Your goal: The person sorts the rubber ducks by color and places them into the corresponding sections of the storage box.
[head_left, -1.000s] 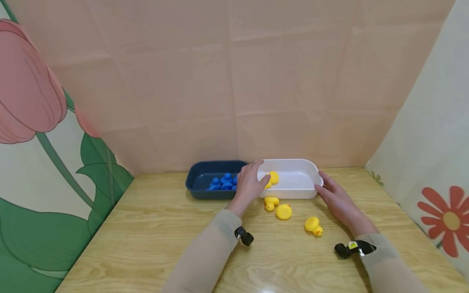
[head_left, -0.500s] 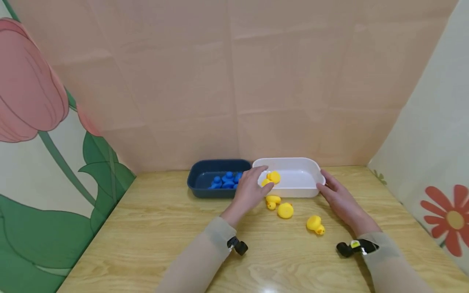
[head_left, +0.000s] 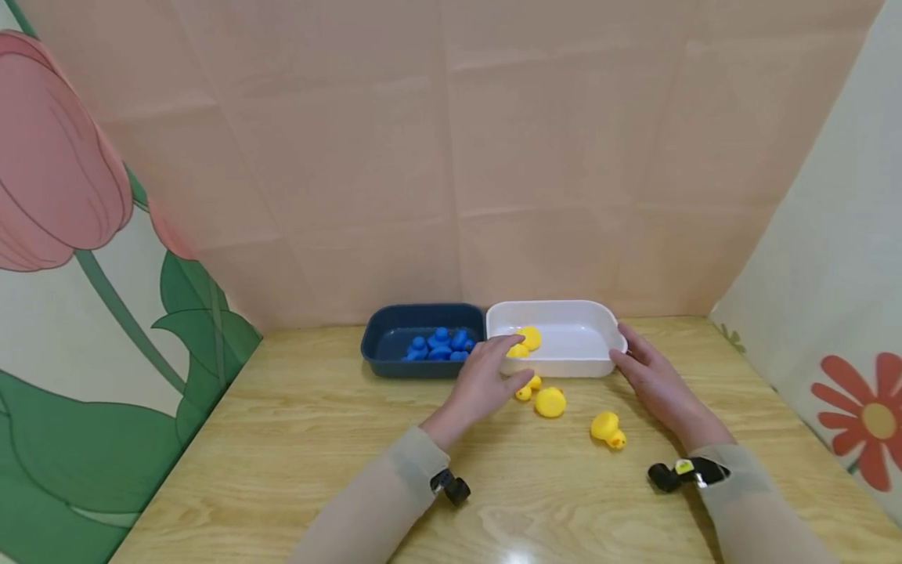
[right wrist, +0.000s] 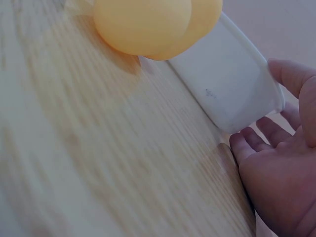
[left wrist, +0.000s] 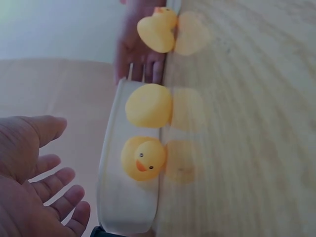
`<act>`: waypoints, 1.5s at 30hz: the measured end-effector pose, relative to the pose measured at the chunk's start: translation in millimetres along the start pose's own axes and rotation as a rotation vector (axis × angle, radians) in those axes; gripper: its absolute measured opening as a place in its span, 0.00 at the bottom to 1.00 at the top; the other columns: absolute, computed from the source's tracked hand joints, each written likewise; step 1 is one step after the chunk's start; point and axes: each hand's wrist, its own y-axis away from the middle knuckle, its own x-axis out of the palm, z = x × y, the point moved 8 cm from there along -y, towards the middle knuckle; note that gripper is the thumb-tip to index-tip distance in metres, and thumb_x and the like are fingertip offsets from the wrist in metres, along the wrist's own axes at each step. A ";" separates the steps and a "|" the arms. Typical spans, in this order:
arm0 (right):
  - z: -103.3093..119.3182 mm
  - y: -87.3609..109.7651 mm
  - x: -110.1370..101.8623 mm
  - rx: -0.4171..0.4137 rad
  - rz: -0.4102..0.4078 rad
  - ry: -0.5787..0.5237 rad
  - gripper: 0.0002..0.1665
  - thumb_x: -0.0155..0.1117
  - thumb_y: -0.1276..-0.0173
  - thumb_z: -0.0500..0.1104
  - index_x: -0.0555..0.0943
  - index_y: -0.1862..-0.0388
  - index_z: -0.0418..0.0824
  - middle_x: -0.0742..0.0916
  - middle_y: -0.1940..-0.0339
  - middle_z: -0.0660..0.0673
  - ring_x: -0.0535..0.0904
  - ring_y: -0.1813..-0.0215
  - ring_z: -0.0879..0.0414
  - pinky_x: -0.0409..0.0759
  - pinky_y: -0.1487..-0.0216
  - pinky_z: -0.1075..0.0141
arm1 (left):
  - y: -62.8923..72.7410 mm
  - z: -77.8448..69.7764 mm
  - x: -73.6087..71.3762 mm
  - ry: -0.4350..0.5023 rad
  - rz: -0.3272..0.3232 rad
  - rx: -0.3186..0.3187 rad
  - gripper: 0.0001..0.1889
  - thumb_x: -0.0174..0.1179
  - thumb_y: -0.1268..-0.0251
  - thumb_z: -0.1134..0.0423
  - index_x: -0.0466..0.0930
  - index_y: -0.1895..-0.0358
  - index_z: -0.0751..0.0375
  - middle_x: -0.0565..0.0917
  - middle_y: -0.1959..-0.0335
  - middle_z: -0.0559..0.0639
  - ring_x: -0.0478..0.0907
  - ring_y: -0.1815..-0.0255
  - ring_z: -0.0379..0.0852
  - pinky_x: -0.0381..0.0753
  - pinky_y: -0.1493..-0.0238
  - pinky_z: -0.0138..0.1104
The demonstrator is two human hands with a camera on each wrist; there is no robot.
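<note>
My left hand (head_left: 482, 381) hovers at the near left corner of the white tray (head_left: 585, 368), fingers spread and holding nothing. Below its thumb lies a yellow rubber duck (head_left: 524, 393), partly hidden. Another yellow duck (head_left: 550, 403) lies beside it with its round base turned toward me, and a third duck (head_left: 608, 430) lies on its side farther right. At the tray's right end, my right hand (head_left: 655, 384) holds the end wall, its thumb (right wrist: 289, 74) at the rim. Inside the tray, yellow ducks (head_left: 530, 338) sit at the left, partly behind my left fingers.
A dark blue tray (head_left: 384, 368) stands against the white tray's left end, with several blue ducks (head_left: 440, 338) in it. Behind both trays rises a pinkish cloth backdrop (head_left: 451, 157). Both rest on a wooden table (head_left: 296, 439).
My left hand has drawn back from over the white tray toward its near edge, coming down over the nearest loose duck. My right hand stays at the tray's right end.
</note>
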 end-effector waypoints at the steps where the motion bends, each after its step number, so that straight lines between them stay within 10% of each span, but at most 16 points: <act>1: 0.2 -0.4 -0.1 0.000 -0.001 0.003 0.58 0.55 0.19 0.74 0.38 0.05 0.60 0.45 0.06 0.43 0.39 0.09 0.33 0.44 0.16 0.29 | 0.9 -0.1 1.5 -0.006 0.007 0.001 0.31 0.69 0.19 0.50 0.75 0.19 0.49 0.76 0.20 0.47 0.69 0.19 0.52 0.71 0.20 0.48; 45: -1.3 -1.3 1.2 0.009 0.005 -0.037 0.58 0.57 0.19 0.73 0.38 0.05 0.60 0.45 0.06 0.46 0.38 0.08 0.36 0.45 0.15 0.32 | 8.0 16.7 46.1 -0.096 0.189 0.059 0.30 0.79 0.29 0.57 0.83 0.26 0.53 0.83 0.27 0.45 0.76 0.25 0.44 0.68 0.21 0.48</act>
